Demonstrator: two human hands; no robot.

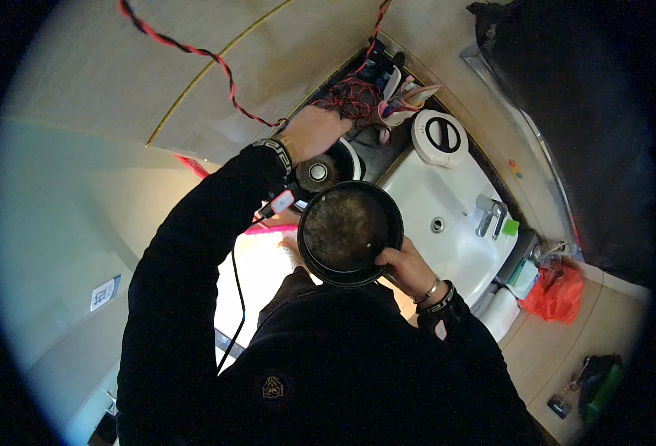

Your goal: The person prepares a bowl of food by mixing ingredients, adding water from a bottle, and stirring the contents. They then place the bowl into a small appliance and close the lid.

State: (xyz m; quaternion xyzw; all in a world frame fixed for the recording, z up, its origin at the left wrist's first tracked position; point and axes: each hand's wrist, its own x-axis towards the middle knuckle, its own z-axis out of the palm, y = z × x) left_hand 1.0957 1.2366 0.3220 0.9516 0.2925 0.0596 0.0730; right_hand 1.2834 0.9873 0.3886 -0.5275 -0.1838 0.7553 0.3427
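Observation:
A dark round inner pot point(343, 231) is gripped at its rim by my right hand point(411, 273), thumb inside the wall. A few small pale bits cling to its stained bottom. Behind it stands an electric cooker body point(328, 173), its heating plate with a round silver centre exposed. Over the cooker's far left rim lies my left hand point(314, 134); its fingertips are hidden, so I cannot tell whether they grip anything. The white lid point(429, 150) with a black knob rests on the far corner of the white washbasin point(417, 189).
A chrome faucet point(489, 216) stands at the basin's right. Tangled red-and-black wire point(356, 97) and cups of toiletries point(397, 108) crowd the dark counter. A red plastic bag point(556, 292) hangs at right. A black cable point(239, 284) runs down beside my left sleeve.

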